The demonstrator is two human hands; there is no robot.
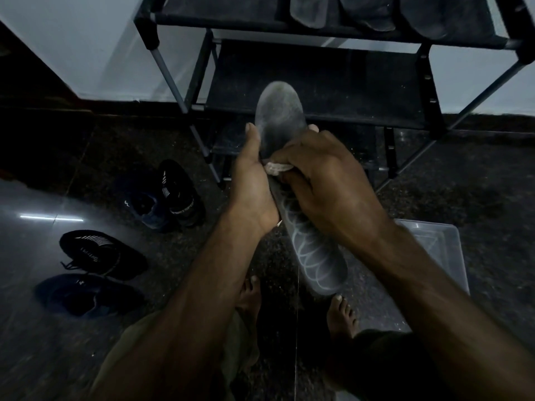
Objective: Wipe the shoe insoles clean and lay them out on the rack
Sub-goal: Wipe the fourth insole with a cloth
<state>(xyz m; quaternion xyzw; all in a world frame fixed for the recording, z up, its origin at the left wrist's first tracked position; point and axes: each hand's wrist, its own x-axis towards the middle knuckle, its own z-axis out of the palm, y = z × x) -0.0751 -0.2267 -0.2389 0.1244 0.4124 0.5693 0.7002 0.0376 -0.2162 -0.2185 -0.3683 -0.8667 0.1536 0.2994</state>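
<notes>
Insole (282, 120): before the rack (318, 82), gripped by left hand (254, 180)
Right hand (324, 180): pinches cloth (278, 168) onto insole
Rack's top shelf: three insoles (367, 11)
Left of rack: four shoes (173, 195) on floor
Right: clear bin (443, 247)
Writing: unreadable

4 shoes (179, 195) (4 insoles (279, 114)).

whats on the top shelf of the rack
Three dark insoles lie side by side on the right part of the rack top shelf, heels toward the camera. Their far ends are cut off by the frame.
</notes>
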